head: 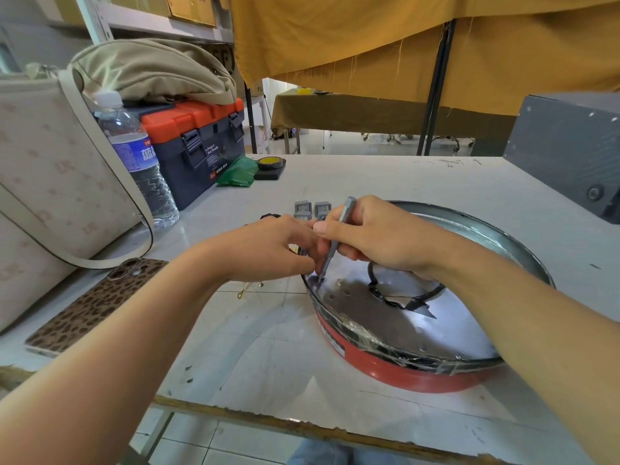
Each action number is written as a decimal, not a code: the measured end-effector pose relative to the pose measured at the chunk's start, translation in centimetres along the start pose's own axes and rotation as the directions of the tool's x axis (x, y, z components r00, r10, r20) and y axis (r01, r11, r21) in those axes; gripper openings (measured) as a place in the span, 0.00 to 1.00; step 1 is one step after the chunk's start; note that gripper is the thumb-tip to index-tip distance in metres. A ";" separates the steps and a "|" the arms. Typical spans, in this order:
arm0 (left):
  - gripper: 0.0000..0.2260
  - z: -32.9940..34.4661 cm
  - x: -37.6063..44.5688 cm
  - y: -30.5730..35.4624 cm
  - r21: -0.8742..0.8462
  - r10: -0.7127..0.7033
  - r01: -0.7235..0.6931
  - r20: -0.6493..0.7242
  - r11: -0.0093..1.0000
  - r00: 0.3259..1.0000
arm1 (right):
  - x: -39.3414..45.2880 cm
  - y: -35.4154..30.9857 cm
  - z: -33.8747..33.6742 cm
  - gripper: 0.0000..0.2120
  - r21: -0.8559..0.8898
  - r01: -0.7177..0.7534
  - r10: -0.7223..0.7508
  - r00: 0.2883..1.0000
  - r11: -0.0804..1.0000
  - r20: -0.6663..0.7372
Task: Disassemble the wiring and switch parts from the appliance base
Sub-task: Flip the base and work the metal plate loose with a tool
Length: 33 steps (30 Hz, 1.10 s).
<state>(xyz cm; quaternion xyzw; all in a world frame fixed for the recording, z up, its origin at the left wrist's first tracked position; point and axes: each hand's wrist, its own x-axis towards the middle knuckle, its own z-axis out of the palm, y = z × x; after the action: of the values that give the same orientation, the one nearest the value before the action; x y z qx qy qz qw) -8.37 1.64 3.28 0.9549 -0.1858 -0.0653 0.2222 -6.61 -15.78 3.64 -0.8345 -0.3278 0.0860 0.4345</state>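
- At the far left of the worktop a cream handbag leans, with a phone in a spotted case lying flat in front of it.
- Just right of the bag stand a water bottle and a dark toolbox with an orange lid; a roll of tape lies beyond.
- The left hand reaches in from the left, its fingers curled at the near-left rim of the base; what they pinch, if anything, I cannot tell.
- Two small grey switch parts sit on the worktop just behind the hands, and a loose screw lies below the left hand.
- The right hand grasps a slim grey screwdriver, its tip set on a screw near the rim.
- The round red appliance base lies right of centre, open side up, with a black wire looping across its metal plate.
- To do this step well, the driver probably wants to stand square on the screw under firm downward pressure, with the left hand steadying the base so the tip does not slip.
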 end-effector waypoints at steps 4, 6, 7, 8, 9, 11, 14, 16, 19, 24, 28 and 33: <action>0.08 0.0 0.2 -0.2 0.002 0.006 -0.006 0.026 1.000 1.000 | 0.0 0.2 0.1 0.14 0.015 -0.050 0.050 0.998 0.999 0.026; 0.07 0.0 0.3 -0.2 0.009 0.010 -0.010 0.023 1.000 1.000 | 0.0 0.1 0.1 0.12 0.028 -0.066 0.065 0.997 0.997 0.033; 0.07 -0.1 0.2 -0.2 0.013 0.009 -0.009 0.025 1.000 1.000 | 0.0 0.1 0.1 0.11 0.031 -0.067 0.066 0.997 0.997 0.032; 0.07 0.0 0.2 -0.1 0.016 0.008 -0.009 0.028 1.000 1.000 | 0.0 0.2 0.0 0.11 0.033 -0.064 0.063 0.998 0.997 0.027; 0.07 0.0 0.2 -0.1 0.016 0.007 -0.008 0.031 1.000 1.000 | 0.0 0.2 0.0 0.11 0.031 -0.058 0.058 0.998 0.998 0.020; 0.07 0.0 0.1 -0.1 0.017 -0.005 0.004 0.025 1.000 1.000 | 0.0 0.2 -0.1 0.12 0.025 -0.039 0.039 0.999 0.999 0.007; 0.07 0.1 0.1 0.2 0.018 -0.035 0.035 0.012 0.999 0.999 | 0.0 0.2 -0.1 0.15 0.014 -0.006 0.006 1.000 1.000 -0.002; 0.07 0.0 0.0 0.5 0.012 -0.036 0.036 0.008 0.999 0.999 | 0.1 0.2 -0.1 0.18 -0.001 0.004 -0.004 1.000 1.000 -0.005; 0.06 0.0 0.0 0.5 0.030 -0.037 0.037 0.002 0.999 0.999 | 0.1 0.2 0.0 0.19 0.002 -0.003 0.003 1.000 1.000 -0.006; 0.08 0.1 0.1 0.3 0.011 -0.026 0.026 0.031 1.000 0.999 | 0.0 0.5 -0.2 0.12 0.056 -0.057 0.056 0.998 0.997 0.030; 0.08 0.1 0.1 0.3 0.027 -0.022 0.021 0.036 0.999 0.999 | 0.1 0.5 -0.2 0.09 0.048 -0.059 0.059 0.998 0.997 -0.006; 0.06 0.0 0.2 0.3 0.047 -0.049 0.048 0.027 0.998 0.998 | 0.3 0.5 -0.1 0.11 0.041 -0.032 0.033 0.999 0.999 -0.029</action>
<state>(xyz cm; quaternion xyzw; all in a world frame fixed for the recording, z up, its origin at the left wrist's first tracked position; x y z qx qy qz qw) -8.25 1.31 3.35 0.9630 -0.1670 -0.0798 0.1958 -6.12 -15.89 3.41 -0.8321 -0.3058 0.0872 0.4545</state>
